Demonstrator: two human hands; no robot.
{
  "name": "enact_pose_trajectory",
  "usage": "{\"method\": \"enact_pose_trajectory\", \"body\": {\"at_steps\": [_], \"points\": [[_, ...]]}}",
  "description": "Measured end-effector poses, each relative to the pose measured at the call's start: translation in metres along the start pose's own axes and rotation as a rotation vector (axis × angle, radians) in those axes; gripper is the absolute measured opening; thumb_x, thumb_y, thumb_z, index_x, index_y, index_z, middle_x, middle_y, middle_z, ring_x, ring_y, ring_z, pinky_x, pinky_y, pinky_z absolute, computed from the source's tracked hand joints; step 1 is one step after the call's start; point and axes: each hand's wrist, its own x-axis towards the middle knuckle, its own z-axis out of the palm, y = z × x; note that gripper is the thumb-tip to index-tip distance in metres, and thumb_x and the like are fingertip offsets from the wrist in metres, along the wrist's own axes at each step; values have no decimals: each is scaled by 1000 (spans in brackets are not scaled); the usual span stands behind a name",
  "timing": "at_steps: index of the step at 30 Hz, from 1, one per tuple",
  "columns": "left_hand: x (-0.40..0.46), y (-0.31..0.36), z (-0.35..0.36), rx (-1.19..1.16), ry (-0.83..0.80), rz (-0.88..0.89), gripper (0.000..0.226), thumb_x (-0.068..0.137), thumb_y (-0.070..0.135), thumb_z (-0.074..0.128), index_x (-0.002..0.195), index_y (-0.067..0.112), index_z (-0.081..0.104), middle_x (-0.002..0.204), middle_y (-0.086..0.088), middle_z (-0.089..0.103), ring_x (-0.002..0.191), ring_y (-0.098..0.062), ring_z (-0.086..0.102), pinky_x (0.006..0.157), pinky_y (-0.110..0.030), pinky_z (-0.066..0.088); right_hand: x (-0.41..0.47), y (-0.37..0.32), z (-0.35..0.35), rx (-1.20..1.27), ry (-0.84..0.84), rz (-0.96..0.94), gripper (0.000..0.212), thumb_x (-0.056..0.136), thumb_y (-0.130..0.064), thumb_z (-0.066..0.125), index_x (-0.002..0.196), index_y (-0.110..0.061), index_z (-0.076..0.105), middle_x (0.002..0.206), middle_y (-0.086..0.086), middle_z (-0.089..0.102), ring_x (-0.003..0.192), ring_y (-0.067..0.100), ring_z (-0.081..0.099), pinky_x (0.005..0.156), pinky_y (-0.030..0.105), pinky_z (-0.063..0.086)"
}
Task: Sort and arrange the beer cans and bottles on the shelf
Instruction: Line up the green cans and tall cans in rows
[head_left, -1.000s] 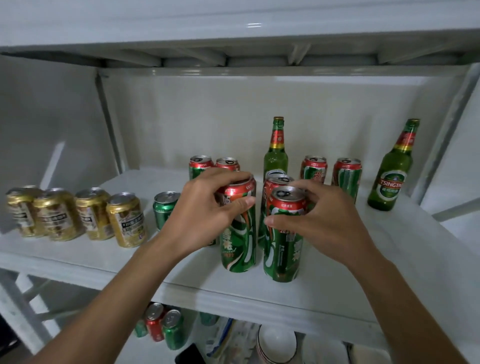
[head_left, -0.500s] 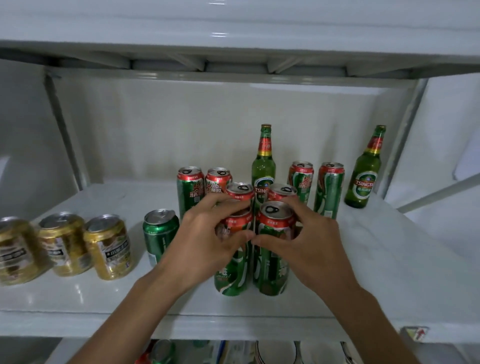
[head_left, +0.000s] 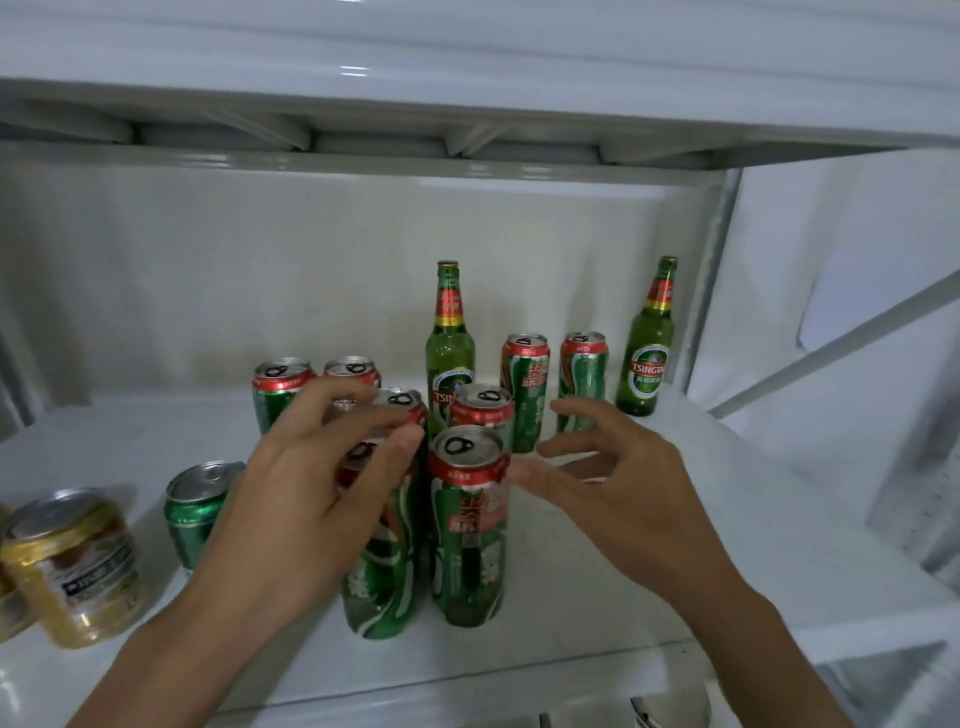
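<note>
1. Two tall cans stand upright, touching, near the shelf (head_left: 597, 613) front edge, long axes vertical.
2. The left hand (head_left: 317, 499) wraps the left can (head_left: 382, 587) near its top, thumb forward.
3. The right hand (head_left: 618, 488) hangs spread, fingers loosely curled, just right of the right can (head_left: 467, 525); its thumb may touch it, but nothing is gripped.
4. That can lies directly left of the right hand, the nearer one.

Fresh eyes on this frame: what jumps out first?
Two bare hands at centre: the left hand covers the top of a tall green can, and the right hand hangs open beside its twin. Behind them, two green bottles stand upright; gold cans sit far left.
</note>
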Motion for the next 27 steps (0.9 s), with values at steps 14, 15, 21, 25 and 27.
{"method": "enact_pose_trajectory", "body": {"at_steps": [14,15,21,25,27], "points": [[101,100,88,203,-210,-49,33,94,41,63,126,32,65,129,8,49,113,-12,51,98,-31,42,99,89,-127,-135,-13,-51,18,82,-29,84,96,-23,74,87,-8,76,86,6,71,80,23,55],[111,103,95,225,-262,-78,33,95,42,63,126,32,64,131,5,49,117,-14,50,99,-31,41,108,93,-129,-135,-44,-63,18,82,-28,83,96,-23,73,90,-7,75,87,8,71,80,22,54],[170,94,135,329,-529,-236,45,92,46,67,133,31,55,124,-1,49,116,-22,53,96,-35,48,170,101,-110,-122,-254,-95,41,85,-24,81,121,-18,61,109,-9,59,103,9,58,87,18,47],[197,71,162,430,-668,-306,86,90,48,72,159,26,27,147,-9,40,132,-30,48,109,-42,46,214,105,-80,-250,-343,-97,86,82,-31,81,154,-18,34,144,12,42,131,28,48,101,33,44],[205,61,173,466,-698,-332,96,90,48,72,164,25,14,159,-12,30,143,-32,39,115,-41,40,232,108,-66,-312,-374,-78,97,81,-32,81,159,-19,24,149,15,37,134,34,45,107,38,44]]}}
